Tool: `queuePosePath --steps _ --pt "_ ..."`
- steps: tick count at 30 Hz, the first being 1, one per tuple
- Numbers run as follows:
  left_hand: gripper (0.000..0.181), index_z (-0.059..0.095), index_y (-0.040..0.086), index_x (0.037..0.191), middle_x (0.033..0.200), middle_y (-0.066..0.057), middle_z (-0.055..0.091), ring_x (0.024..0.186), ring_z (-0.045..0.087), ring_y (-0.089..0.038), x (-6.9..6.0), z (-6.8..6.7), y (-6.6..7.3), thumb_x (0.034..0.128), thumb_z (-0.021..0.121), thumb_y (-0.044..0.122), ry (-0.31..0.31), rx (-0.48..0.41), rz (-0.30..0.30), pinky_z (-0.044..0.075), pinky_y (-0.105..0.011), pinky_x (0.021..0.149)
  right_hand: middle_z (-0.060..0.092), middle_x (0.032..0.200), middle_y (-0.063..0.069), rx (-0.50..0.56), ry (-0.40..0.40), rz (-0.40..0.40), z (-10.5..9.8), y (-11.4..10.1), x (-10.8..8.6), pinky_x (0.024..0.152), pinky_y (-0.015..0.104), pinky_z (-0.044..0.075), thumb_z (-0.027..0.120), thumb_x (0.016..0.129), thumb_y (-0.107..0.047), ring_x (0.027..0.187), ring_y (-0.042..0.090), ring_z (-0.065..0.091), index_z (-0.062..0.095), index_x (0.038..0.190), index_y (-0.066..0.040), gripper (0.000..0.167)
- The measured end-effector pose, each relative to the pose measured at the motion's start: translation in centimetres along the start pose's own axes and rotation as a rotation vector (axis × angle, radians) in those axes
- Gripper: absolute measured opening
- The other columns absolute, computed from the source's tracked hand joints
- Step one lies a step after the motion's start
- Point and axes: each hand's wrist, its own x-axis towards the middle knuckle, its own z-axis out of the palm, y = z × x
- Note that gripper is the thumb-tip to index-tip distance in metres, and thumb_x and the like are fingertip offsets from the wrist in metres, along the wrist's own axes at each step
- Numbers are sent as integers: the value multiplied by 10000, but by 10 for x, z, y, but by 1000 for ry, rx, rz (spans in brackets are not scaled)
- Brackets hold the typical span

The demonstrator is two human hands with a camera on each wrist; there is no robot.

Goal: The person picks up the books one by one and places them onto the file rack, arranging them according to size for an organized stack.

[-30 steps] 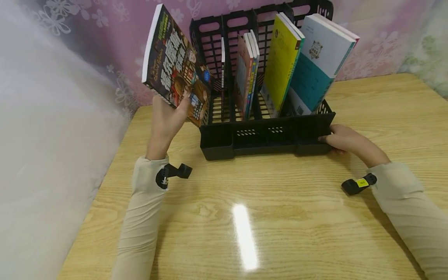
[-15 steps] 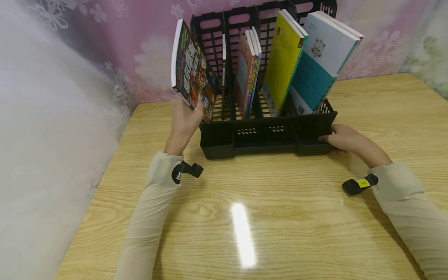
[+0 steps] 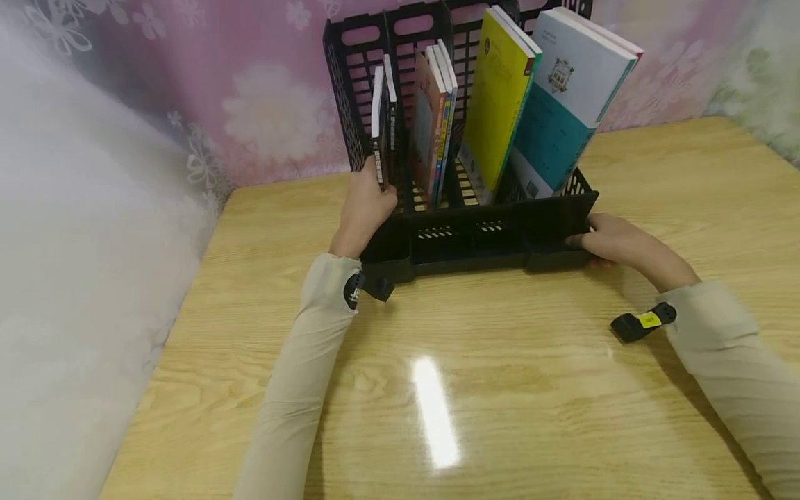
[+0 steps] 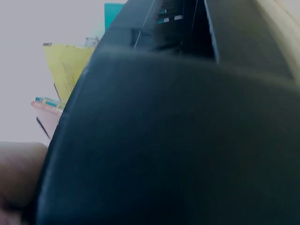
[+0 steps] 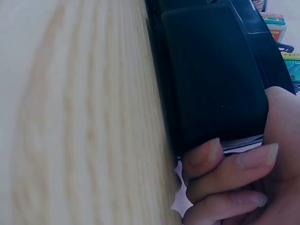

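My left hand (image 3: pixel 364 212) holds a thin dark-covered book (image 3: pixel 378 114) by its lower spine. That book stands upright in the leftmost compartment of a black desktop book rack (image 3: pixel 544 219), beside another thin book (image 3: pixel 390 104). In the left wrist view the rack's dark side (image 4: pixel 164 140) fills most of the picture, and only a blurred bit of the hand (image 4: pixel 18 171) shows at the left edge. My right hand (image 3: pixel 615 244) grips the rack's front right corner. Its fingers (image 5: pixel 229 168) curl at the end of the front tray in the right wrist view.
Several slim books (image 3: pixel 437 125) fill the second compartment. A yellow book (image 3: pixel 496 104) and a white-and-teal book (image 3: pixel 571 104) lean further right. The rack stands on a wooden table (image 3: pixel 500 361), with a floral curtain (image 3: pixel 269 104) behind and a pale surface at left.
My left hand has moved right with the dark book, bringing it from tilted outside the rack's left side to upright in the leftmost compartment. The right hand stays on the rack's corner.
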Motion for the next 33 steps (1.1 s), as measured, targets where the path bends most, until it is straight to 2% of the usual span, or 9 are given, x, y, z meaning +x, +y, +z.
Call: queuePosePath --steps 3,6,10,13,16,21,26,31,33 --pt "485 414 -20 1361 1145 -215 631 970 631 -316 3 -2 0 949 550 198 -124 76 -82 507 -411 800 434 518 27 2 -3 2 0 0 0 534 349 381 476 972 -249 433 169 439 332 1208 158 492" --pt "656 281 13 1478 1321 -200 554 1174 561 -329 5 -7 2 951 581 265 -260 127 -137 462 -437 953 425 515 18 3 -16 4 -1 0 0 526 348 382 467 980 -251 427 159 433 318 1212 166 500" --pt "813 155 72 1538 1471 -169 417 1318 432 -321 5 -15 5 918 645 258 -377 162 -155 390 -438 1041 412 506 12 9 -29 11 0 0 -1 507 347 376 465 986 -253 418 151 416 315 1194 169 494" --pt "852 164 101 1542 1516 -141 354 1357 381 -305 4 -23 7 887 694 229 -391 179 -154 365 -434 1064 409 500 10 12 -30 6 0 0 -1 500 345 369 471 986 -256 412 149 409 320 1175 172 491" --pt "838 209 113 1537 1497 -129 384 1332 415 -286 2 -28 7 875 714 203 -385 175 -143 384 -423 1048 409 499 9 10 -29 4 -1 0 0 499 342 367 467 987 -258 413 147 408 320 1178 172 492" --pt "754 227 102 1534 1432 -141 462 1277 473 -274 4 -25 4 921 653 206 -404 183 -126 406 -410 1023 422 513 10 -8 -25 7 -2 0 1 505 339 391 464 984 -247 418 149 433 315 1212 174 501" --pt "711 195 55 1532 1527 -154 330 1392 319 -309 17 -16 4 959 577 230 -414 273 -128 327 -429 1091 421 520 12 -7 -24 3 -2 0 2 493 333 395 467 982 -237 420 152 440 309 1229 180 510" --pt "713 154 79 1543 1446 -177 444 1231 494 -300 32 -12 4 943 536 124 -373 261 -138 443 -412 939 428 527 20 -2 -24 -2 -2 0 2 478 331 390 463 984 -233 417 156 435 300 1223 178 502" --pt "722 131 83 1548 1446 -176 445 1209 505 -295 37 -10 4 939 519 105 -364 254 -147 445 -409 912 429 527 18 0 -22 -4 -2 2 1 473 327 390 462 985 -234 415 153 434 304 1221 177 500"
